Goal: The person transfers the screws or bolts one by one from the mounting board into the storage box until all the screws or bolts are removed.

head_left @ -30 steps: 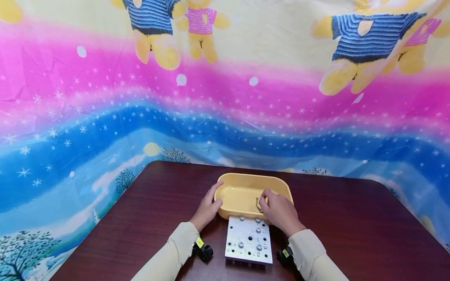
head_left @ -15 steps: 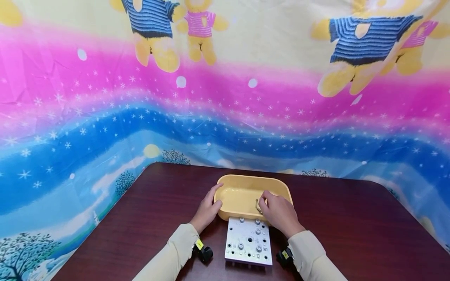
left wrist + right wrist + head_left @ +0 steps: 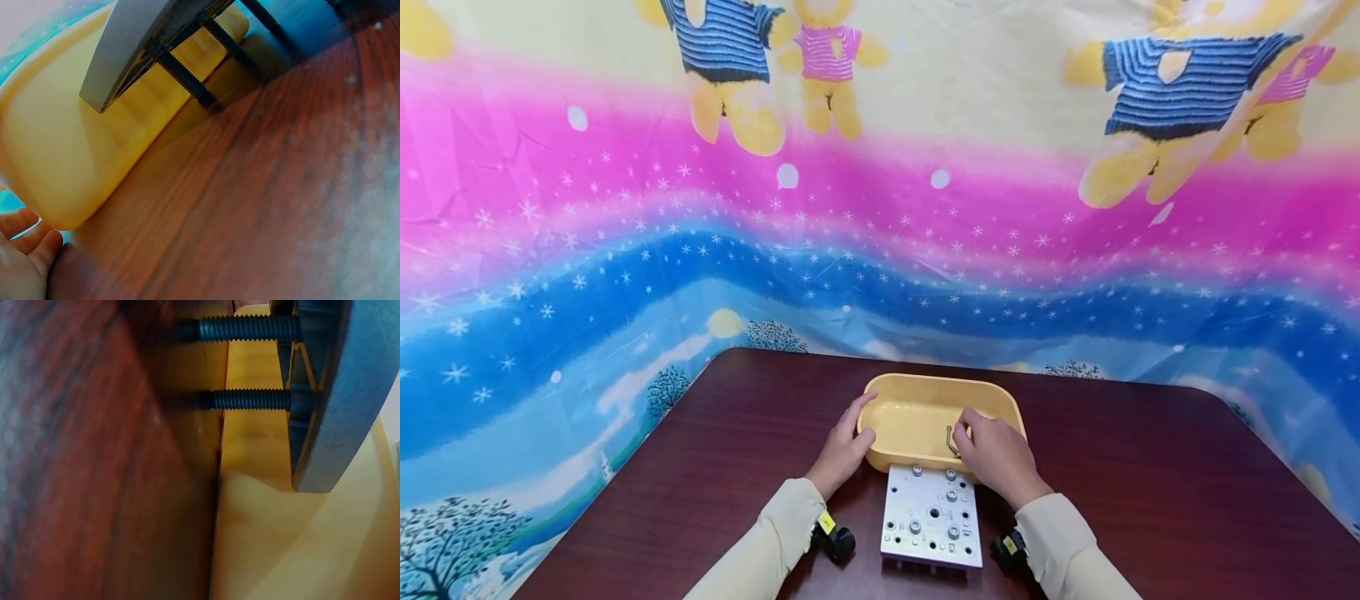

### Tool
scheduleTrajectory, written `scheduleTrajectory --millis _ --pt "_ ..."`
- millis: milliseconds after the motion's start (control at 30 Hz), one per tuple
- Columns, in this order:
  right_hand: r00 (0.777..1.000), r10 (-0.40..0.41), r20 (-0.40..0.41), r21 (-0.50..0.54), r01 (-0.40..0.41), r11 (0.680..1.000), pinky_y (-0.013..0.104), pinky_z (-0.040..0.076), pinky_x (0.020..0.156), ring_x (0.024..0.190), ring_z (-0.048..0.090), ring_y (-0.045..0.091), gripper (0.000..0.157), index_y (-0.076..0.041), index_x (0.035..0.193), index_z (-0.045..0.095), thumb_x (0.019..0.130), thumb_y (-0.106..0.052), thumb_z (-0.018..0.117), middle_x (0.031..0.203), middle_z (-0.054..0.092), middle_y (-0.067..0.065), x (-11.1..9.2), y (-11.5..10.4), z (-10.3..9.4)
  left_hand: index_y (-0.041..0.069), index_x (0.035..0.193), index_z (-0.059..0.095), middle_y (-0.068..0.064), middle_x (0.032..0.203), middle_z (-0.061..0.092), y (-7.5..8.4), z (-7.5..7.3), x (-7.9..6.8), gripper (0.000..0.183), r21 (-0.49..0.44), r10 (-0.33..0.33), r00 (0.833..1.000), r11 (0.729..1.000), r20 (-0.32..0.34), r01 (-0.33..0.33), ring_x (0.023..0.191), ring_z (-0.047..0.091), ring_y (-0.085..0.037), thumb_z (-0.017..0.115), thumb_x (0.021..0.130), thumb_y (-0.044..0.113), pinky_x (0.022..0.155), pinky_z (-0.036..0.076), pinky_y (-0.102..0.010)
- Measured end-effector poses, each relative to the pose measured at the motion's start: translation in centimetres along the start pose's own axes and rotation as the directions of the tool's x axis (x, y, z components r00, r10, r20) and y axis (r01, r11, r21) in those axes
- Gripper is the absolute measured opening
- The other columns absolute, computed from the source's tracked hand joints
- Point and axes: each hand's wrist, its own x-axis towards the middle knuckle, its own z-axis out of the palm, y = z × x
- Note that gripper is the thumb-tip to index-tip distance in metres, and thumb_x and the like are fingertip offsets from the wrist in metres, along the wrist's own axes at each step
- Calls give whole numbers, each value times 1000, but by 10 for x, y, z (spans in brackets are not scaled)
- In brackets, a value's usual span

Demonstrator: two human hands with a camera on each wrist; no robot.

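A yellow plastic tray (image 3: 898,429) lies on the table, and my left hand (image 3: 842,450) grips its left end, thumb and fingers at the rim. In the left wrist view the fingers (image 3: 39,240) meet the tray's outer corner. My right hand (image 3: 1000,454) reaches into the tray's right part with curled fingers, beside a few small bolts (image 3: 949,437). Whether a bolt is between those fingertips is hidden. In front of the tray stands a silver metal plate (image 3: 917,508) with holes and several socket-head screws. Dark threaded shanks (image 3: 250,399) stick out beneath it.
The dark red-brown wooden table (image 3: 1120,467) extends on both sides of the tray. A printed cloth (image 3: 880,217) with bears hangs behind it. Black cameras are strapped to the left wrist (image 3: 838,542) and right wrist (image 3: 1009,548).
The view shifts very slightly. Both hands, the tray and the plate keep their places.
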Motion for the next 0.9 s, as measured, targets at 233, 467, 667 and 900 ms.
scheduleTrajectory --millis 233,467,667,900 --pt "1000 -2 -6 -1 2 1000 32 35 54 49 40 14 20 -20 78 56 95 -26 49 52 43 -4 0 1 1 23 146 40 -3 151 36 -1 2 0 62 -12 30 1000 999 1 -30 136 35 -22 47 87 6 104 31 -47" --pt "1000 -5 -10 5 5 1000 32 35 54 48 40 15 20 -20 77 56 95 -26 50 53 44 -4 0 3 2 19 146 41 -4 150 38 0 2 0 62 -7 52 999 999 -7 -52 135 36 -23 48 86 6 103 31 -46" --pt "1000 -10 -13 18 11 1000 32 35 53 47 40 15 21 -21 75 55 95 -26 50 52 44 -4 1 2 2 17 146 42 -4 148 40 2 0 1 62 8 55 998 998 -22 -55 134 38 -23 47 85 7 103 32 -44" --pt "1000 -13 -16 14 13 1000 32 35 54 48 40 15 21 -21 75 55 95 -26 50 52 43 -4 1 2 2 20 146 41 -3 150 39 1 0 0 62 -3 50 999 999 -13 -51 135 36 -21 47 86 6 103 31 -45"
